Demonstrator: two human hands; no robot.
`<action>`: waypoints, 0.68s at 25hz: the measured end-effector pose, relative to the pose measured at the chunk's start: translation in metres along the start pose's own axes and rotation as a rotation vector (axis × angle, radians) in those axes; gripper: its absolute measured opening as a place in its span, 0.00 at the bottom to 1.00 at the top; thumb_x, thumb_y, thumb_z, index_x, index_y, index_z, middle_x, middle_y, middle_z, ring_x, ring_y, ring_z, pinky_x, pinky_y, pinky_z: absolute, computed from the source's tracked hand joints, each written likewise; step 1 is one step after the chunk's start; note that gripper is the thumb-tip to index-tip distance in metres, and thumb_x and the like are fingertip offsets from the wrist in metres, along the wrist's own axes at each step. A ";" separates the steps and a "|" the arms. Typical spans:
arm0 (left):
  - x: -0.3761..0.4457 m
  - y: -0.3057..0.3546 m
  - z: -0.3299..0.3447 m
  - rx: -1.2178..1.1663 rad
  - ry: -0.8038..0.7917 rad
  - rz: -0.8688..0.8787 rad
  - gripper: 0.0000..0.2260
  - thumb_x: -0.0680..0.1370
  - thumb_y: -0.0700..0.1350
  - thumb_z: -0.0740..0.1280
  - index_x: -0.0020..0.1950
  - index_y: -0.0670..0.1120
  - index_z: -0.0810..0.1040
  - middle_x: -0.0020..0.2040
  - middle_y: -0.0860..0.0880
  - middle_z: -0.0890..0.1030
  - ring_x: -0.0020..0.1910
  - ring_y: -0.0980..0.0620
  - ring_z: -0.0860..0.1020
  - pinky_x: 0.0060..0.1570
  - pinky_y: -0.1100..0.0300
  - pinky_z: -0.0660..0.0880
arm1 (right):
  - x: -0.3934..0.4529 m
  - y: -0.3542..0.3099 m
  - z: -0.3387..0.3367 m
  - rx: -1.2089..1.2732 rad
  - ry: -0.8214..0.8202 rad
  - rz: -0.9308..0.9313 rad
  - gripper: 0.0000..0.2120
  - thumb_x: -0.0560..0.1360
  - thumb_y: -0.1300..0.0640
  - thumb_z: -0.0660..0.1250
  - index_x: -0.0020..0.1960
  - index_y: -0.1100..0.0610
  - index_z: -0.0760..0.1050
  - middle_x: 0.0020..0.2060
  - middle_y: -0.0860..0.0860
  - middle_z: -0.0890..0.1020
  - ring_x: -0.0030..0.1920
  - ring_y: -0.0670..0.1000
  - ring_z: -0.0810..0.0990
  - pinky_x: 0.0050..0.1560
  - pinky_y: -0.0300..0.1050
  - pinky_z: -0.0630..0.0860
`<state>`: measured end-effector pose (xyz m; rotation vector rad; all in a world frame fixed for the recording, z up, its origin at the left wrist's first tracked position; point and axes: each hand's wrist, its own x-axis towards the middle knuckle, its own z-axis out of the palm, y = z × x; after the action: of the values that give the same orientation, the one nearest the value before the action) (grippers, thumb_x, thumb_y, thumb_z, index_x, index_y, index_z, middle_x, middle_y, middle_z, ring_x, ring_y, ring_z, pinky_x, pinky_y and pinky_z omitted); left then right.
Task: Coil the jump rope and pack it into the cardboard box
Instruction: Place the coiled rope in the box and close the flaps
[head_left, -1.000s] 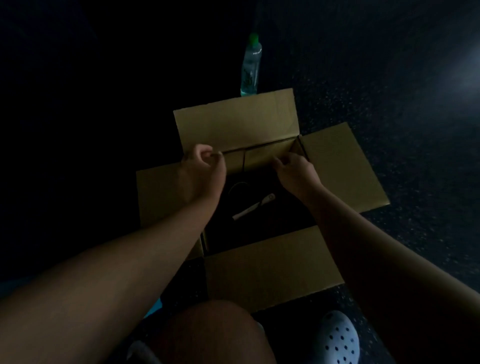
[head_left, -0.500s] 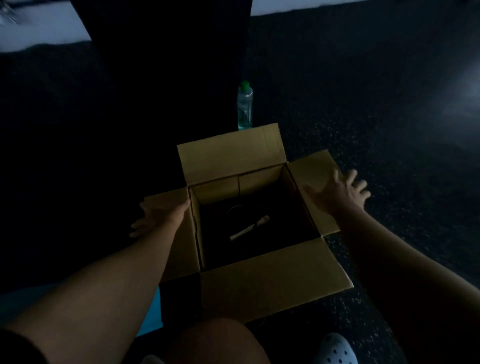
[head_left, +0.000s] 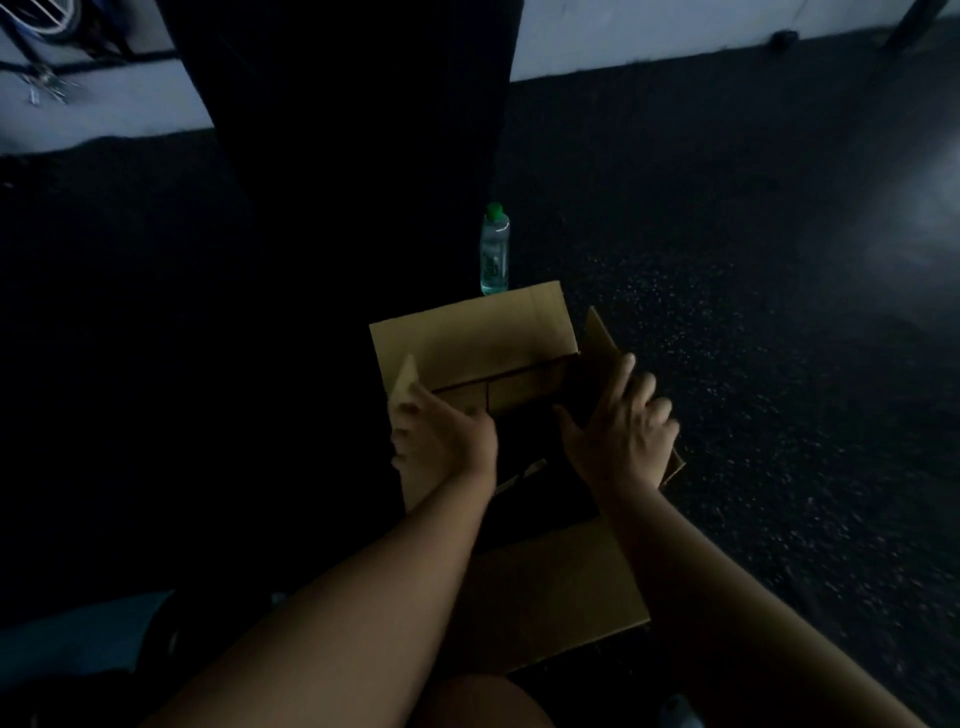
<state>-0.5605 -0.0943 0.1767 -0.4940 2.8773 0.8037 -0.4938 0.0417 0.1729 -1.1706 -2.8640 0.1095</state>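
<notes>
The cardboard box (head_left: 478, 343) stands on the dark floor in front of my knees, its far and near flaps spread open. My left hand (head_left: 447, 441) holds the left side flap, which is raised and tilted inward. The right side flap is raised too, with my right hand (head_left: 621, 436) pressed against it, fingers spread over its outer face. Between my hands, deep in the box, a pale jump rope handle (head_left: 522, 475) shows. The rope itself is lost in shadow.
A clear plastic bottle (head_left: 494, 254) with a green cap stands just behind the box. A wide dark upright panel (head_left: 343, 130) rises behind it against a pale wall. My knee (head_left: 483, 701) is at the bottom edge. Speckled dark floor extends to the right.
My hands went from the far flap out to the two side flaps and have now swung both flaps up and inward over the box. The camera has tilted up.
</notes>
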 end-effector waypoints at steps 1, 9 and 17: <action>-0.004 0.002 0.011 0.023 -0.109 0.058 0.31 0.78 0.55 0.67 0.77 0.47 0.62 0.76 0.41 0.66 0.71 0.36 0.68 0.66 0.43 0.67 | -0.006 -0.013 0.003 0.017 -0.035 -0.013 0.50 0.71 0.26 0.60 0.79 0.58 0.53 0.65 0.61 0.72 0.58 0.63 0.77 0.50 0.56 0.76; 0.038 -0.049 0.066 0.423 -0.455 0.572 0.31 0.85 0.57 0.49 0.84 0.48 0.44 0.85 0.49 0.39 0.82 0.46 0.36 0.79 0.41 0.38 | -0.025 -0.035 0.085 0.119 -0.318 -0.211 0.40 0.79 0.31 0.46 0.83 0.48 0.37 0.83 0.59 0.41 0.82 0.63 0.40 0.79 0.67 0.44; 0.044 -0.078 0.100 0.613 -0.388 0.700 0.34 0.83 0.58 0.45 0.81 0.44 0.33 0.81 0.44 0.28 0.79 0.42 0.27 0.74 0.39 0.27 | -0.027 -0.025 0.116 0.078 -0.412 -0.307 0.39 0.80 0.32 0.42 0.82 0.50 0.33 0.79 0.59 0.29 0.78 0.63 0.26 0.75 0.65 0.27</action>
<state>-0.5736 -0.1178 0.0454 0.6806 2.6841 0.0074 -0.4997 -0.0001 0.0588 -0.7530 -3.3148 0.4975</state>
